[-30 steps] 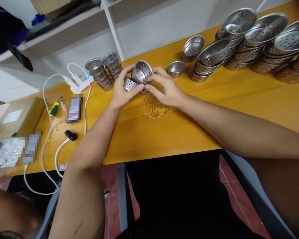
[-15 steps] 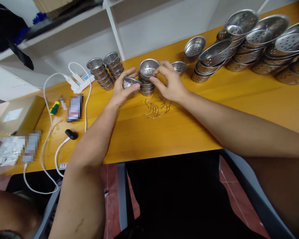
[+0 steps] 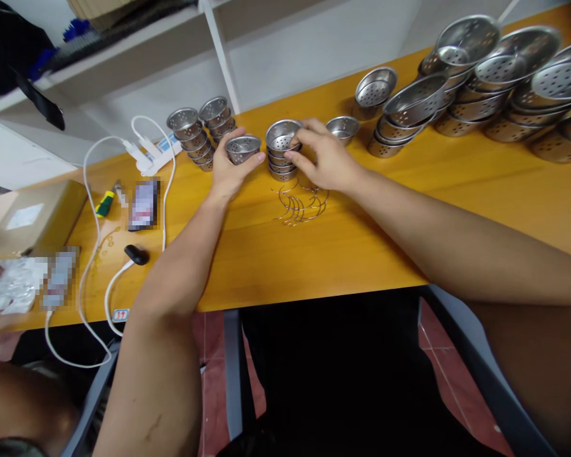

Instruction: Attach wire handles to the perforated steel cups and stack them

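In my left hand (image 3: 228,166) is a small perforated metal strainer cup (image 3: 243,150), mouth up, thumb and fingers around its side. My right hand (image 3: 327,157) pinches the right rim of the top strainer cup (image 3: 283,135) on a short nested stack (image 3: 282,171) between my hands. That top cup sits level on the stack. Several thin curved wire pieces (image 3: 299,209) lie just in front of the stack. Behind my right hand a single strainer cup (image 3: 343,129) stands apart.
Two stacks of strainer cups (image 3: 195,136) stand back left beside a power strip (image 3: 159,155). Taller stacks (image 3: 476,105) fill the right back. On the left lie white cables (image 3: 98,241), a cardboard box (image 3: 33,216), a yellow-green tool (image 3: 105,204) and a black plug-like piece (image 3: 136,255).
The cup in my left hand has turned from tilted to nearly level and shifted slightly left. My right hand has lowered the top cup a little onto the stack.
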{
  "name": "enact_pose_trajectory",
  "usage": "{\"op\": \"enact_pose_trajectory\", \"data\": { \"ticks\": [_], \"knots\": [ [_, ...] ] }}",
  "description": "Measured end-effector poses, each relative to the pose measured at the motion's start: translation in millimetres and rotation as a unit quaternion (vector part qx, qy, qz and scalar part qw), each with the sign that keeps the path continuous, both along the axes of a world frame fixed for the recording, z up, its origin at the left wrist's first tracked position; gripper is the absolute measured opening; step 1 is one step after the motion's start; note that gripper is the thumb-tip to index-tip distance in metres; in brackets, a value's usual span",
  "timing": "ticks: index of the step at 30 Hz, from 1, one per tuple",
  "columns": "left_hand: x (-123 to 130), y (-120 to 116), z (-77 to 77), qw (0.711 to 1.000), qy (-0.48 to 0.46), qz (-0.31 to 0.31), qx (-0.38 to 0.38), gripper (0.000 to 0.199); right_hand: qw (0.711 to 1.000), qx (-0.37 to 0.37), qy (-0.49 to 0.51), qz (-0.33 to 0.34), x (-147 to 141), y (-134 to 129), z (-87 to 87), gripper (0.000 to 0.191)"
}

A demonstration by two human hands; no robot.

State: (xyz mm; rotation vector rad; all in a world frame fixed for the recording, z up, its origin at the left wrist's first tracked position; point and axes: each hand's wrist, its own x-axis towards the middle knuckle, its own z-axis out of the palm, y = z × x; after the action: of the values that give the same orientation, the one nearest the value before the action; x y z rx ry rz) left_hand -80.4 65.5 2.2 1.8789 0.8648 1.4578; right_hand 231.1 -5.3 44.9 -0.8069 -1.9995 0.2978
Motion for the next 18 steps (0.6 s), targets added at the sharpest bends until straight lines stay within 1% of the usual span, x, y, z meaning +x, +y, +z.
{"op": "enact_pose_trajectory", "data": {
  "ticks": [3,5,8,9,10,12,14,16,18],
  "knots": [
    [4.3,-8.2,6.1,0.999,0.028,0.03,0.03,0.105,1.0,0.002,-0.001,-0.015,-2.8,3.6,-3.2,0.041],
    [6.8,-12.9,8.3,0.996,0.053,0.042,0.054,0.109,1.0,0.005,0.004,-0.029,-2.3,3.2,-1.8,0.045],
    [10.2,-17.5,7.1,0.991,0.085,0.052,0.086,0.114,0.998,0.024,0.014,-0.052,1.9,-4.1,8.5,0.06],
    [11.4,-18.7,6.1,0.989,0.093,0.054,0.098,0.114,0.998,0.033,0.015,-0.057,3.1,-8.4,13.2,0.062],
    [12.7,-20.0,5.3,0.987,0.102,0.055,0.109,0.113,0.998,0.041,0.013,-0.054,3.7,-13.7,17.9,0.06],
    [15.7,-23.5,5.4,0.983,0.126,0.053,0.126,0.108,0.999,0.044,-0.004,-0.022,1.6,-26.0,25.3,0.048],
    [19.3,-28.4,8.3,0.977,0.158,0.045,0.135,0.103,0.999,0.025,-0.026,0.027,-4.8,-39.1,28.5,0.04],
    [23.8,-34.4,13.3,0.97,0.186,0.033,0.15,0.098,0.998,-0.002,-0.038,0.057,-13.7,-50.2,27.8,0.041],
    [28.4,-40.6,19.0,0.963,0.206,0.015,0.172,0.093,0.997,-0.019,-0.037,0.061,-22.2,-56.8,24.9,0.047]
  ]
}}
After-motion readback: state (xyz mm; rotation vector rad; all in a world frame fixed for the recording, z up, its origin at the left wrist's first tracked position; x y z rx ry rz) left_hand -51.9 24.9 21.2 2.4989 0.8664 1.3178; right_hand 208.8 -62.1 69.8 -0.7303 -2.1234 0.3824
